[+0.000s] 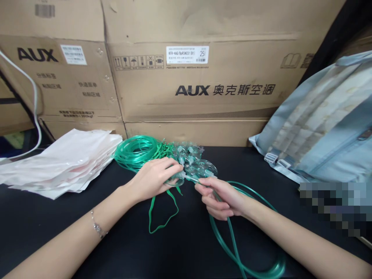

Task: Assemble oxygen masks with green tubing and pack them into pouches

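- From my distant seat I see that the held end of the green tube goes leftward out of my right grip; its long axis lies nearly crosswise, tilted a little away from me, toward the port of the clear mask.
- My left grip is closed over this clear mask, so it is the nearer one to the port; my right grip pinches the green tube close to its tip. Whether the tip is inside the port or only beside it, I cannot tell.
- Printed carton faces: two, beyond both grips.
- Black surface: one, under both grips.
- Backpack: one, to the right of my right grip, well apart.
- White packets: one pile, left of my left grip; the layers I cannot count.
- Coiled tubing: one bundle, just beyond my left grip.
- Other masks: several, heaped beyond the gap between the grips; they overlap, so the number is not sure.
- Green strap: one loose loop, on the near side of my left grip.
- Bracelet: one, on the wrist behind my left grip.
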A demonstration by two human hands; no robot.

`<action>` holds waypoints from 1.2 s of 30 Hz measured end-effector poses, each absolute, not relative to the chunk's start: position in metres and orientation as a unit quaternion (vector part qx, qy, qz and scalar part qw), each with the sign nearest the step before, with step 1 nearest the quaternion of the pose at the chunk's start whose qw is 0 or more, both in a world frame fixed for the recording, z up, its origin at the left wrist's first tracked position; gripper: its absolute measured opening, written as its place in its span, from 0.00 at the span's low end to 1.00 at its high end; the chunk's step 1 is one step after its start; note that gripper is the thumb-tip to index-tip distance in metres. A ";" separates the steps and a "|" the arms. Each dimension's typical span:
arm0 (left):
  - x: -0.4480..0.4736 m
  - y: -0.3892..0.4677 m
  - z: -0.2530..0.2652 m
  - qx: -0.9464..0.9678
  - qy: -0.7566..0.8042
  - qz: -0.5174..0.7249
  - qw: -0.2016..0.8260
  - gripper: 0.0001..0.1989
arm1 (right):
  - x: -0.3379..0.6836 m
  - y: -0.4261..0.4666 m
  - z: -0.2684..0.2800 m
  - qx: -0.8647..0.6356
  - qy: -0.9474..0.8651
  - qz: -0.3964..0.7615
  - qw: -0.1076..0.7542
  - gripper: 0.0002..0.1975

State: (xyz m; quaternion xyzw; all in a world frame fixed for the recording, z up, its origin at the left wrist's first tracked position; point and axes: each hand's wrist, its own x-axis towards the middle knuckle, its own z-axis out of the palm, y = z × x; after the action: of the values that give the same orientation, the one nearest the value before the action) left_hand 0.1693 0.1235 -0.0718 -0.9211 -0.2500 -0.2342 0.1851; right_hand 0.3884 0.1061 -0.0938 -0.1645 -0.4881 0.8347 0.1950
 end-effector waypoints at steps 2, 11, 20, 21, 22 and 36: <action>0.170 0.125 -0.072 -0.919 -0.246 -0.222 0.212 0.08 | 0.387 0.105 -0.094 -0.180 -0.496 0.825 0.204 0.17; 0.175 0.123 -0.075 -0.920 -0.246 -0.175 0.252 0.05 | 0.387 0.103 -0.097 -0.200 -0.510 0.808 0.217 0.17; 0.179 0.121 -0.077 -0.919 -0.274 -0.154 0.236 0.06 | 0.385 0.103 -0.098 -0.222 -0.505 0.805 0.219 0.17; 0.179 0.120 -0.077 -0.920 -0.277 -0.151 0.230 0.05 | 0.385 0.103 -0.098 -0.227 -0.508 0.802 0.218 0.17; 0.179 0.120 -0.076 -0.922 -0.279 -0.147 0.223 0.05 | 0.384 0.103 -0.097 -0.233 -0.512 0.798 0.217 0.18; 0.175 0.117 -0.066 -0.951 -0.266 -0.090 0.129 0.12 | 0.382 0.101 -0.094 -0.279 -0.550 0.763 0.196 0.18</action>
State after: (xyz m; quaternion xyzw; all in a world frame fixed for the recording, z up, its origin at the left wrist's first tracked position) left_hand 0.1747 0.1168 -0.0658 -0.9511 -0.2658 -0.0895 0.1291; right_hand 0.3819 0.1013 -0.0935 -0.2793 -0.5495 0.7627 0.1958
